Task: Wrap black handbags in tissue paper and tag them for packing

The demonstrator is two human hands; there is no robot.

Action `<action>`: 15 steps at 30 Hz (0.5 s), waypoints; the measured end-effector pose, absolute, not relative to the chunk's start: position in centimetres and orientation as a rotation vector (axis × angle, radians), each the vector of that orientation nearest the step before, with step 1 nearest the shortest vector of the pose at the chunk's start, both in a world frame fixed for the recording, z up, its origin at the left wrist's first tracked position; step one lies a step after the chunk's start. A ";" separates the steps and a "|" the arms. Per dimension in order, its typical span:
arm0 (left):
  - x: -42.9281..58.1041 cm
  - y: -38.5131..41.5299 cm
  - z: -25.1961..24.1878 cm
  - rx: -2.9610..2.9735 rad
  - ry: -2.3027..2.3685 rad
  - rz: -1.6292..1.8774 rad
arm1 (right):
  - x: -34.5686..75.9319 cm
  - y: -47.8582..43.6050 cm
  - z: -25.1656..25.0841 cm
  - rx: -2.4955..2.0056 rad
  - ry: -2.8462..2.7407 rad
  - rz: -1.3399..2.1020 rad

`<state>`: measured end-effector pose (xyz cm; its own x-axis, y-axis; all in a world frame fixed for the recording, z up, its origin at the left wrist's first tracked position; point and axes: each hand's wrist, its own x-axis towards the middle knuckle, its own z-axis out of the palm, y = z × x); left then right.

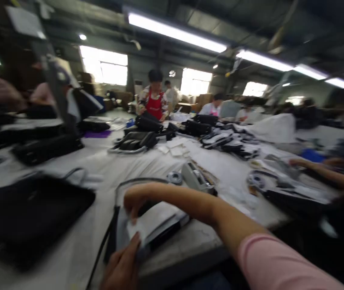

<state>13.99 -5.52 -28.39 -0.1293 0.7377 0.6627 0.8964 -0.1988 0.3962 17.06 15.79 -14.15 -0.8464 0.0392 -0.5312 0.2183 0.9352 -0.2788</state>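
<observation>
Pouch: I see a flat grey pouch (160, 219) with a black edge, lying near the front edge of the white table (148, 161). The blur hides whether anything is inside it.
Left hand: the left hand (122, 268) is at the pouch's near corner, thumb on top and fingers closed under it, pinching it.
Right hand: the right hand (135, 201) is at the pouch's far corner, fingers curled down and gripping the edge. The forearm crosses over the pouch, and its sleeve (280, 262) is pink.
Strap: a black strap (110, 235) touches the pouch's left side.
Behind the pouch: a tape roll (175, 177) and a grey dispenser (196, 177) sit near it.
Left of the pouch: a black bag (30, 217).
Far beyond the pouch: a heap of bags (135, 141) and a person in a red apron (154, 102).
Right of the pouch: another person's arm (326, 173), well apart.
</observation>
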 end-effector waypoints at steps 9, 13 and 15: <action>15.2 -6.6 -26.9 -1.880 -2.040 -1.120 | 17.2 19.9 -18.1 0.204 2.670 -0.588; 15.2 -6.8 -26.7 -1.911 -2.033 -1.153 | 16.8 20.8 -18.7 0.231 2.628 -0.658; 15.1 -6.8 -26.8 -1.913 -2.030 -1.158 | 16.5 21.2 -18.9 0.256 2.618 -0.677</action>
